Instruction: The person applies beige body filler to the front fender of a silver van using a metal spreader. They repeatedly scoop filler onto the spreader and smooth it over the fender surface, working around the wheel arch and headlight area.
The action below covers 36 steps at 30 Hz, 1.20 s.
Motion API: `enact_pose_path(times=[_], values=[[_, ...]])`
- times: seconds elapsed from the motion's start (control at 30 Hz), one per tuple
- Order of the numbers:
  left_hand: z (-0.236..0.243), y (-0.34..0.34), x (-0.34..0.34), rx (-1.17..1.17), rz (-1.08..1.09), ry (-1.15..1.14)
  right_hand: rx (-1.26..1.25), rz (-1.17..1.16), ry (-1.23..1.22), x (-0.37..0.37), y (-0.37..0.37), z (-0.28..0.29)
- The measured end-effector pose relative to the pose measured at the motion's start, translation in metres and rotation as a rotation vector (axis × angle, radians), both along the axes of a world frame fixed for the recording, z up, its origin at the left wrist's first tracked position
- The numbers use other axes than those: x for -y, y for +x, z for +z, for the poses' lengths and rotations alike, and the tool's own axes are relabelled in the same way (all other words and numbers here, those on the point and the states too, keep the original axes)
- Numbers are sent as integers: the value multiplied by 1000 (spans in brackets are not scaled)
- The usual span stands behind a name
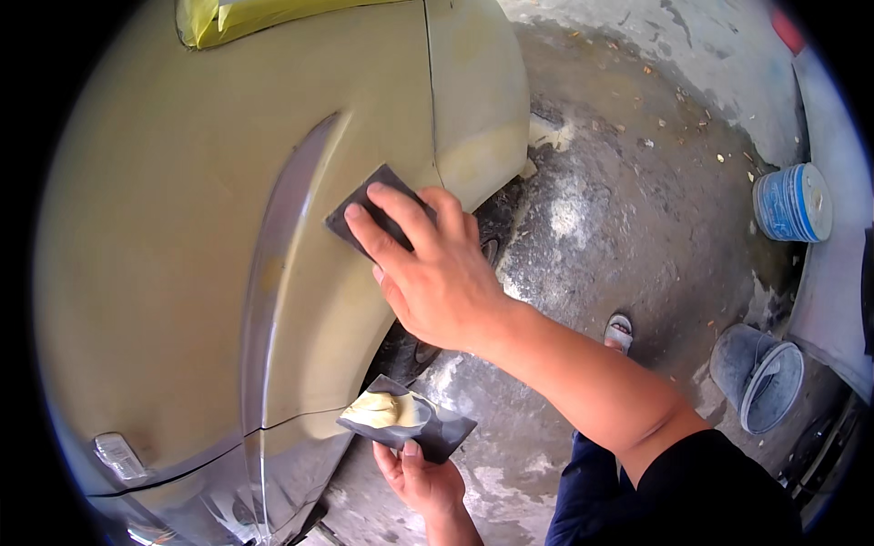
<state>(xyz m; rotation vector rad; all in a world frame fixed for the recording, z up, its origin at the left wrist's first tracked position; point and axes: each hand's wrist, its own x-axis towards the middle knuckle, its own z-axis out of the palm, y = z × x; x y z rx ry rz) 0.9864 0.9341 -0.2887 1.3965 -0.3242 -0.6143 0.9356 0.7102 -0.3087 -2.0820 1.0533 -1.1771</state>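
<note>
My right hand [446,273] presses a dark, thin square spreader [384,218] flat against a car's beige-green body panel [182,209], fingers spread over its back. The spreader lies just right of a raised curved ridge with a bare greyish strip [282,200]. Lower down, my left hand [426,487] grips the near edge of a dark flat plate [448,437], thumb on top. A lump of cream-coloured putty [378,409] sits on that plate, close to the lower part of the panel.
Yellow masking film [246,18] covers an opening at the top left. A black tyre [396,355] shows under the panel. On the stained concrete floor [592,227] stand a blue-and-white bucket [783,205] and a grey bucket [742,364], the latter tilted. A sandalled foot [619,332] is nearby.
</note>
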Motion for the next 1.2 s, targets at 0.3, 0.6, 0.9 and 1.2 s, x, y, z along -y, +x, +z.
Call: enact_pose_path(times=[0.3,0.6,0.9,1.2], values=[[-1,5,-6,1,-33,-19,60,-62,-5,27,-35,-10],[-2,8,-6,-5,10,-14,-9,19,-8,7,-10,-22],[1,5,-4,-42,-39,-43,-213,121,29,-20,-19,-34],[18,-1,-10,-106,-79,-110,-119,28,68,4,-51,-21]])
